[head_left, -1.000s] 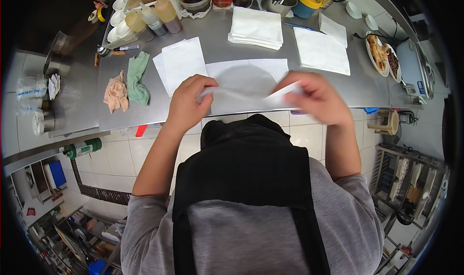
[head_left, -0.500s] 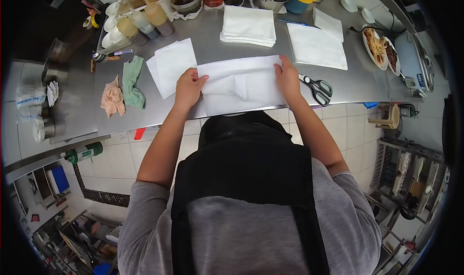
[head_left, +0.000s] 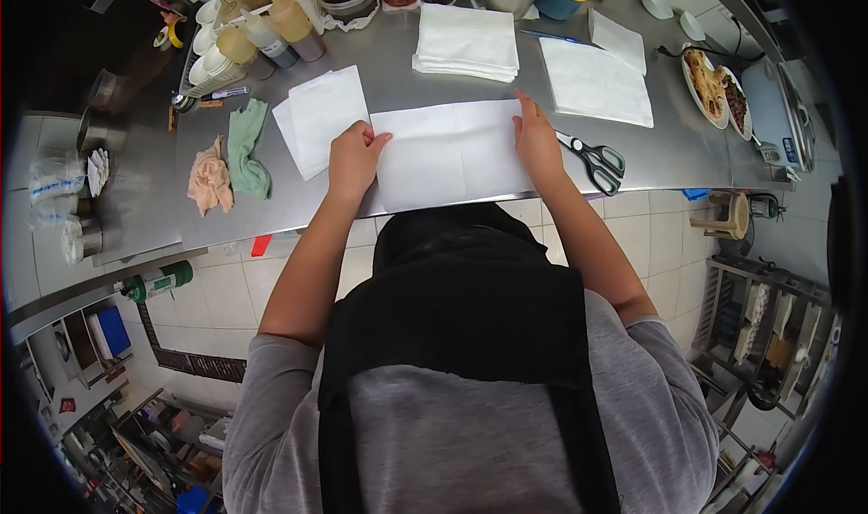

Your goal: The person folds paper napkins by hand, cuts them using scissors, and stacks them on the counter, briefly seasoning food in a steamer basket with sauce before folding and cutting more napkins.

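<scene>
A white folded paper sheet (head_left: pixel 449 154) lies flat along the front edge of the steel table, with faint creases across it. My left hand (head_left: pixel 354 157) pinches its left edge, thumb on top and fingers curled. At the opposite edge, my right hand (head_left: pixel 540 148) touches the paper with its fingers stretched out toward the top right corner. Just left of my left hand are loose white sheets (head_left: pixel 323 121), partly overlapping. Black-handled scissors (head_left: pixel 601 164) lie right of my right hand. Beyond the sheet sits a stack of folded white sheets (head_left: pixel 466 42).
More white sheets (head_left: pixel 597 82) and a blue pen (head_left: pixel 551 37) lie at the back right. Green cloth (head_left: pixel 248 148) and a pink cloth (head_left: pixel 210 178) are at left. Sauce bottles (head_left: pixel 294 28) stand in the back left; food plates (head_left: pixel 705 84) are far right.
The sheet's upper layer, bulging before, now lies smooth and flat. My right hand's fingers have straightened along the right edge; my left hand has stayed at the left edge.
</scene>
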Action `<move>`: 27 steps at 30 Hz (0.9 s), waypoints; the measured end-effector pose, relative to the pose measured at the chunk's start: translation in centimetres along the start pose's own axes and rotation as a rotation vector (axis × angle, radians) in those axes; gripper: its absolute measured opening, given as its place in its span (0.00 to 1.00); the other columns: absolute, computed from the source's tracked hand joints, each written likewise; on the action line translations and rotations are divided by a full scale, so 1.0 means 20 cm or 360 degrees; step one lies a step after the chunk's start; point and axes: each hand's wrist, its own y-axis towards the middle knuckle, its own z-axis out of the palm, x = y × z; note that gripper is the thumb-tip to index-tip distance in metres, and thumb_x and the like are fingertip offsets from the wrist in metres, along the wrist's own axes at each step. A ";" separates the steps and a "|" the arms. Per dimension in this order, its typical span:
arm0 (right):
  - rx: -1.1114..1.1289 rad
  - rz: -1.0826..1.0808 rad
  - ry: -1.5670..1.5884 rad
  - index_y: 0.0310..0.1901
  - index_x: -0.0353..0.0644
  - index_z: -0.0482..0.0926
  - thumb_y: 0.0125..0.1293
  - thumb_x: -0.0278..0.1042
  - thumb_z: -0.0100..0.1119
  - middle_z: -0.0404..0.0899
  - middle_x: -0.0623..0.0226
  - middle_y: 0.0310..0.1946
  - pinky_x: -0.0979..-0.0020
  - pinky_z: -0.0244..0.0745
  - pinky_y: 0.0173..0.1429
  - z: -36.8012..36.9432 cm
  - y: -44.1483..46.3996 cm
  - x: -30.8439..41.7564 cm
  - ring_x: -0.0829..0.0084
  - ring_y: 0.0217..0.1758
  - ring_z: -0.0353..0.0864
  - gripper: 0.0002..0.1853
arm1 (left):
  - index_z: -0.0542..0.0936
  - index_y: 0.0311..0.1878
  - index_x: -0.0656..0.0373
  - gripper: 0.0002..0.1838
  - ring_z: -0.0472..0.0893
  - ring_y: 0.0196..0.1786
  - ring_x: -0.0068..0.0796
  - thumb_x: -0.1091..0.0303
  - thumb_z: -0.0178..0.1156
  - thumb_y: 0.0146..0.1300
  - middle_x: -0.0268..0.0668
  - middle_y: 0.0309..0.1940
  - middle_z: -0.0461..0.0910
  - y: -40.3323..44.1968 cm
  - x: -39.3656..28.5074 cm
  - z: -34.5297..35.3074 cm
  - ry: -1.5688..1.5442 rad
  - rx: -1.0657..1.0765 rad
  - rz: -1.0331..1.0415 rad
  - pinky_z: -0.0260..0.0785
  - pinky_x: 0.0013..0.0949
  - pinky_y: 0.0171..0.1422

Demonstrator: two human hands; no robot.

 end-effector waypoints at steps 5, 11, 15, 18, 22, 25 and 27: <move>0.0164 0.0051 -0.0202 0.70 0.41 0.58 0.71 0.25 0.46 0.74 0.47 0.53 0.56 0.82 0.43 0.01 0.01 0.00 0.47 0.42 0.83 0.26 | 0.78 0.32 0.65 0.17 0.80 0.27 0.40 0.60 0.71 0.58 0.44 0.25 0.82 0.00 0.01 0.01 0.0019 0.0019 -0.0015 0.72 0.38 0.36; 0.0270 0.0164 -0.0277 0.71 0.44 0.57 0.71 0.26 0.45 0.74 0.47 0.53 0.54 0.81 0.43 -0.03 0.02 0.04 0.47 0.42 0.83 0.27 | 0.78 0.30 0.65 0.18 0.80 0.28 0.43 0.59 0.71 0.57 0.46 0.25 0.81 0.00 0.01 0.02 0.0097 -0.0003 0.0038 0.72 0.39 0.36; 0.0338 0.0246 -0.0359 0.71 0.46 0.60 0.72 0.29 0.47 0.74 0.51 0.52 0.54 0.81 0.44 -0.03 0.02 0.05 0.51 0.44 0.82 0.26 | 0.78 0.32 0.66 0.19 0.78 0.24 0.34 0.59 0.72 0.57 0.41 0.21 0.80 0.01 0.02 0.03 0.0139 -0.0005 0.0083 0.70 0.34 0.32; 0.0064 0.0068 -0.0478 0.69 0.47 0.65 0.69 0.29 0.52 0.74 0.57 0.52 0.59 0.79 0.46 -0.07 0.00 0.10 0.58 0.49 0.80 0.26 | 0.76 0.34 0.64 0.17 0.77 0.23 0.35 0.59 0.71 0.59 0.41 0.20 0.78 -0.01 0.00 0.00 0.0167 -0.0113 0.0177 0.70 0.34 0.32; -0.0160 -0.0346 -0.0530 0.65 0.48 0.71 0.64 0.28 0.55 0.74 0.62 0.54 0.60 0.73 0.52 -0.02 0.00 0.23 0.62 0.55 0.75 0.26 | 0.77 0.38 0.59 0.15 0.82 0.34 0.43 0.59 0.70 0.58 0.43 0.33 0.82 0.00 0.06 -0.16 0.0369 -0.0182 0.0091 0.73 0.41 0.39; 0.0294 -0.0664 -0.0135 0.67 0.50 0.70 0.65 0.37 0.59 0.70 0.62 0.65 0.56 0.66 0.65 0.09 -0.04 0.41 0.57 0.67 0.69 0.27 | 0.81 0.42 0.58 0.15 0.79 0.52 0.41 0.63 0.72 0.55 0.38 0.51 0.80 0.00 0.14 -0.24 0.0462 0.0015 0.0808 0.72 0.37 0.56; 0.0381 -0.0857 -0.0152 0.72 0.61 0.64 0.69 0.54 0.53 0.61 0.68 0.74 0.46 0.53 0.74 0.18 -0.11 0.44 0.57 0.77 0.57 0.30 | 0.82 0.42 0.58 0.14 0.80 0.53 0.41 0.63 0.72 0.55 0.38 0.52 0.80 0.01 0.16 -0.24 0.0491 -0.0018 0.0835 0.73 0.37 0.56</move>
